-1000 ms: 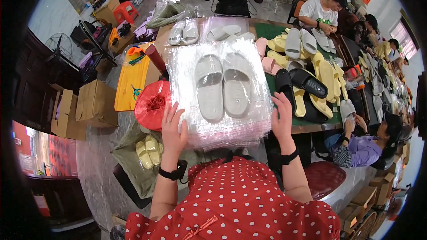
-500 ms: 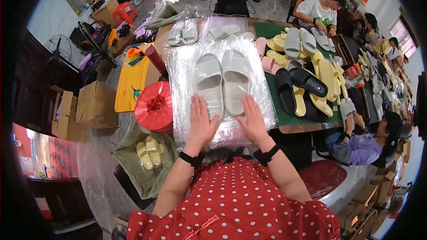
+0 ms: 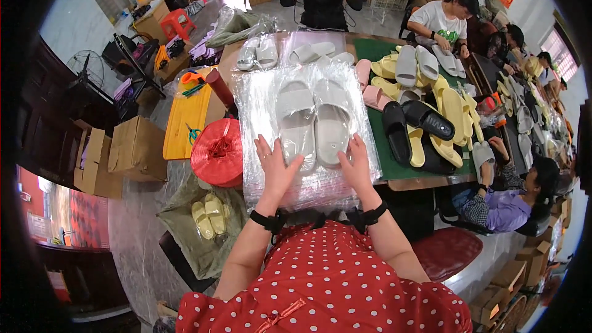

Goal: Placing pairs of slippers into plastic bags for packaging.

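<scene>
Flanking gray slippers [image 3: 333,126], left grip [image 3: 278,169], right grip [image 3: 358,168], plastic [image 3: 259,105] blurred by glare

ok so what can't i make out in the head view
All in the head view:
Undersides of the grey slippers: face down over the stack of clear bags.
Palms of the left hand and right hand: hidden behind the backs of the hands.
Head top of the person in black: cut off by the upper edge.
Details of the far-right slippers: too small.
</scene>
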`<state>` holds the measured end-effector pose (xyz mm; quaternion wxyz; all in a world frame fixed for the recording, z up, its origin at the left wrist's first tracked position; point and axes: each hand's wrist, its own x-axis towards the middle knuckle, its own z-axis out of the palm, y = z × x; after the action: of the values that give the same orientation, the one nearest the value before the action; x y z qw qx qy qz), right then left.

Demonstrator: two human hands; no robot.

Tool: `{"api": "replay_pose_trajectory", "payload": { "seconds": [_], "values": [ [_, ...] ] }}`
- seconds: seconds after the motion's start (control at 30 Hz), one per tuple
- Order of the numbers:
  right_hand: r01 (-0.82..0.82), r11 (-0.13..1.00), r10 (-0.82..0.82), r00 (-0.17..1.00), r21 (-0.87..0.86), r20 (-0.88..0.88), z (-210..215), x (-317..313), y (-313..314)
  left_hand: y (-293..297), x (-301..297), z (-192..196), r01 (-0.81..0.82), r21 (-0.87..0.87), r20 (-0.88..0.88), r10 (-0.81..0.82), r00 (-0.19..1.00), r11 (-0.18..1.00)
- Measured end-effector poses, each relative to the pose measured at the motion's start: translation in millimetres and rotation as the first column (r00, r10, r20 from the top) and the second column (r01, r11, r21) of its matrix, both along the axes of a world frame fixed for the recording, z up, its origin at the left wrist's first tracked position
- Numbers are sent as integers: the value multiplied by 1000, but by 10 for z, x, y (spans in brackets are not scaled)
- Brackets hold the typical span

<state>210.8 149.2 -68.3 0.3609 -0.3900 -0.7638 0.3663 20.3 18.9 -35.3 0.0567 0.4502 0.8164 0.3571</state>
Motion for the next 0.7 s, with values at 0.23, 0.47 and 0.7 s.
{"api": "replay_pose_trajectory", "payload": {
  "seconds": [0.23, 0.47, 0.7],
  "values": [
    [-92, 965, 9, 947, -246, -320, -3, 215, 112, 65, 211, 454, 87, 354, 523, -275, 807, 931],
    [129, 991, -129, 991, 26, -20, 568, 356, -41, -34, 301, 654, -147, 551, 804, -475, 356, 822],
    [-250, 849, 14, 892, -465, -453, 827, 169, -165, -109, 202, 672, -163, 475, 876, -482, -1, 865]
  ]
}}
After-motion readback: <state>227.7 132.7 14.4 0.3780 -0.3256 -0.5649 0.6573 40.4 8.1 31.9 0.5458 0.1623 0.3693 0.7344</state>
